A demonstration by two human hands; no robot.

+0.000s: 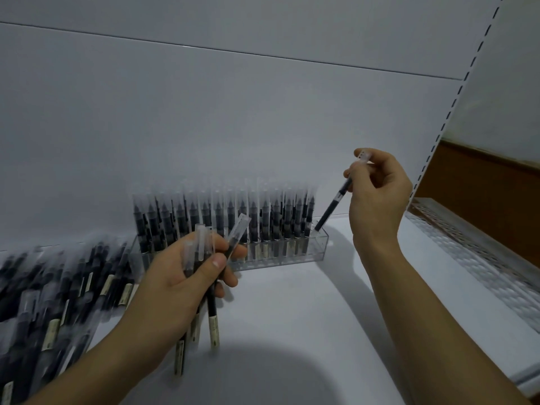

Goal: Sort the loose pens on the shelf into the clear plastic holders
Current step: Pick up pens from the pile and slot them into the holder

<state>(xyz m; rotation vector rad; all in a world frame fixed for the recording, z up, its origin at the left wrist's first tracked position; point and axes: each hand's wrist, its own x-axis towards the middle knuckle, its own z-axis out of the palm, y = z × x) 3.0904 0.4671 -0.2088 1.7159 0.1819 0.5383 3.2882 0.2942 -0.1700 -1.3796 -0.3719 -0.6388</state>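
Observation:
A clear plastic holder (320, 252) stands on the white shelf against the back panel, with several black pens upright in it. My right hand (380, 194) pinches one black pen (333, 207) near its clear cap; the pen is tilted, and its lower end sits at the holder's right end. My left hand (187, 276) grips a bundle of several pens (211, 314) in front of the holder, caps up. A heap of loose pens (55, 290) lies at the left.
The white shelf (292, 331) spreads between my forearms. A perforated clear strip (479, 258) runs along the shelf's right edge. A slotted upright (455, 106) rises at the right, with a brown panel behind it.

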